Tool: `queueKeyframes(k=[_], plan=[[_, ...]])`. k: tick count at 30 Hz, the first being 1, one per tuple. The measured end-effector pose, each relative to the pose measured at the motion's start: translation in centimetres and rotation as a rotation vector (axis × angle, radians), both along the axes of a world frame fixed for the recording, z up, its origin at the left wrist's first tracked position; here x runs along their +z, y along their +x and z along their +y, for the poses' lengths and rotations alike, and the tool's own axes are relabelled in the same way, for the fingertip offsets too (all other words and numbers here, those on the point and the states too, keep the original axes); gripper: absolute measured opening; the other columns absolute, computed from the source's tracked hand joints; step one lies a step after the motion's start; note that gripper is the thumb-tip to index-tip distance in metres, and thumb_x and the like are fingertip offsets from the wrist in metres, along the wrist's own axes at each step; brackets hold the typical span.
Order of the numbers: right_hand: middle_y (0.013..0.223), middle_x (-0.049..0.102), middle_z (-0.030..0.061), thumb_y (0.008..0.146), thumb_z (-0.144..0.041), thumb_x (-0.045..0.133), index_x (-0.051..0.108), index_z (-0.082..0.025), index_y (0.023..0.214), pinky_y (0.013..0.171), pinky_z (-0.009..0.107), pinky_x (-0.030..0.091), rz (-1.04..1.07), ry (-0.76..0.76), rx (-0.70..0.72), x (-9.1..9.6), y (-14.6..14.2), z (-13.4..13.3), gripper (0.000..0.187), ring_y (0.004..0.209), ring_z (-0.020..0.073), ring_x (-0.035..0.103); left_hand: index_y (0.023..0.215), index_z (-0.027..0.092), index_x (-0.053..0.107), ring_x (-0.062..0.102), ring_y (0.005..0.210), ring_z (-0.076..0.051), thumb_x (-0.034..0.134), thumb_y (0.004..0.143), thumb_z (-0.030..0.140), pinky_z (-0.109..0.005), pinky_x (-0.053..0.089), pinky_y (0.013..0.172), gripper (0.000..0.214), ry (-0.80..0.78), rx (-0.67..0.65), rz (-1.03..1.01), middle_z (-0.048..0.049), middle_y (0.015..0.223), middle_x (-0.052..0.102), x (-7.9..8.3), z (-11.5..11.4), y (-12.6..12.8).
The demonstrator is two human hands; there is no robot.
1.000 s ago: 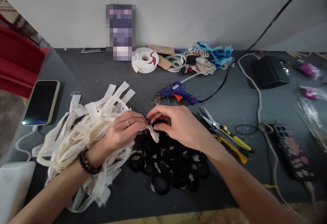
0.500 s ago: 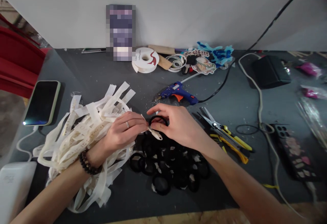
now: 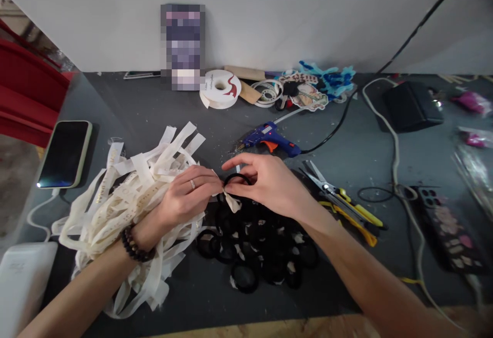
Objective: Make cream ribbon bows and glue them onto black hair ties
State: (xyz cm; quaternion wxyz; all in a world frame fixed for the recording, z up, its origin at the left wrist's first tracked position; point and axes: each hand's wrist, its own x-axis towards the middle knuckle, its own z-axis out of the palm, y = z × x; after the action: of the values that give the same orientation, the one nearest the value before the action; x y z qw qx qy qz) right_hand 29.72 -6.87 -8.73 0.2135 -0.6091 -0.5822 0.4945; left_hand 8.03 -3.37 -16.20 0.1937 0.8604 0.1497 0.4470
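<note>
My left hand [image 3: 192, 191], with a ring on one finger, pinches a cream ribbon [image 3: 232, 203] close to a black hair tie [image 3: 235, 176]. That tie is held by my right hand [image 3: 265, 184], thumb and fingers closed around its side. The ribbon wraps the tie's left edge, and its loose end hangs below my right thumb. Under my hands lies a heap of black hair ties [image 3: 246, 256], several with pale bits on them. A tangled pile of cream ribbon strips [image 3: 131, 209], some printed in gold, spreads beneath my left forearm.
Behind my hands rests a blue glue gun [image 3: 269, 137]. Scissors [image 3: 321, 181] and a yellow cutter [image 3: 358, 220] lie right of my right wrist. A ribbon spool [image 3: 220, 89] stands at the back. Phones [image 3: 63, 153], a power bank [image 3: 26, 286] and a white cable [image 3: 396, 158] occupy the sides.
Both hands stay close together with the hair tie. The ribbon's hanging end has shifted slightly left and looks more bunched. The whole view has moved a little.
</note>
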Motion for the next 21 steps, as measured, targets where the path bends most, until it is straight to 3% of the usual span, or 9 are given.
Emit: queueKeyframes(k=[10,14,21], plan=[[0.086,0.081,0.0022,0.081,-0.027,0.077,0.067,-0.021,0.119,0.068,0.028,0.053,0.074,0.004,-0.081,-0.1,0.7,0.1,0.040,0.078,0.0195,0.076,0.110,0.019,0.067,0.074,0.094,-0.019,0.065,0.090,0.001,-0.031,0.065,0.080,0.027,-0.060,0.067,0.022,-0.0051,0.096,0.077,1.1,0.1,0.7],[0.086,0.081,0.0003,0.081,-0.023,0.077,0.066,-0.023,0.118,0.072,0.027,0.053,0.081,-0.008,-0.057,-0.1,0.4,0.0,0.039,0.080,0.0178,0.076,0.109,0.019,0.066,0.074,0.093,-0.017,0.055,0.089,-0.005,-0.029,0.065,0.078,0.033,-0.065,0.059,0.011,-0.0052,0.096,0.076,0.9,0.1,0.5],[0.078,0.078,-0.0023,0.081,-0.024,0.076,0.068,-0.022,0.113,0.065,0.025,0.049,0.010,0.018,-0.024,-0.4,-0.4,-0.1,0.033,0.071,0.0163,0.072,0.107,0.019,0.066,0.073,0.095,-0.018,0.055,0.088,-0.005,-0.030,0.063,0.079,0.033,-0.056,0.056,0.033,-0.0067,0.097,0.075,-0.2,0.1,0.3]])
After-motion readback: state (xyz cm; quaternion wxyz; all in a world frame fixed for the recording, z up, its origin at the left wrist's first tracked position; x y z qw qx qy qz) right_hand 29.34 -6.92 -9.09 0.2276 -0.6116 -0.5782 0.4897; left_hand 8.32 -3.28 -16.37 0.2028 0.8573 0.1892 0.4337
